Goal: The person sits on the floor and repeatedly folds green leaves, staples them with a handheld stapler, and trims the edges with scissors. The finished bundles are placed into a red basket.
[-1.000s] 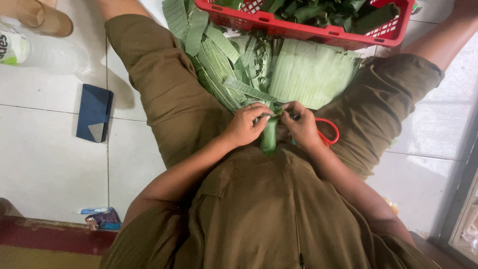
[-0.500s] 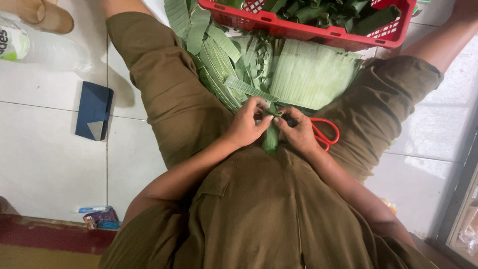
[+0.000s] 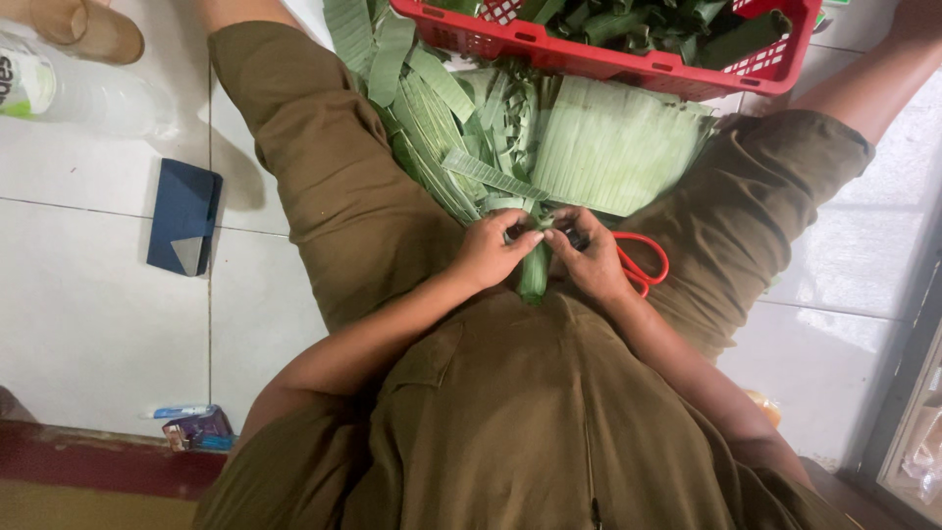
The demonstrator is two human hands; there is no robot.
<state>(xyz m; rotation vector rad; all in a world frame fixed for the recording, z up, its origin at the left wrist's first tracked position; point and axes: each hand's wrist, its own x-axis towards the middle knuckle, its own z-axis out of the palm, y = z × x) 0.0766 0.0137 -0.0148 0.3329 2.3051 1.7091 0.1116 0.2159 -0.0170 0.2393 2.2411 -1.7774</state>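
Observation:
I sit on a tiled floor with my legs spread, in olive-brown clothes. My left hand (image 3: 488, 251) and my right hand (image 3: 587, 257) meet in my lap, both pinching a small rolled green leaf packet (image 3: 535, 273) that stands between them. Red-handled scissors (image 3: 643, 263) lie on my right thigh, touching my right hand. Ahead of my hands lies a pile of green banana leaf strips (image 3: 442, 118) and a broad pale leaf sheet (image 3: 613, 147).
A red plastic basket (image 3: 589, 51) holding dark green leaves stands at the top. On the floor to the left are a dark blue wallet-like case (image 3: 183, 218), a clear plastic bottle (image 3: 78, 90) and a tan sandal (image 3: 83, 27). Small packets (image 3: 193, 425) lie near a dark red ledge.
Both hands stay on the leaf packet and have drawn closer together, the fingers shifting around its top. Nothing else has moved.

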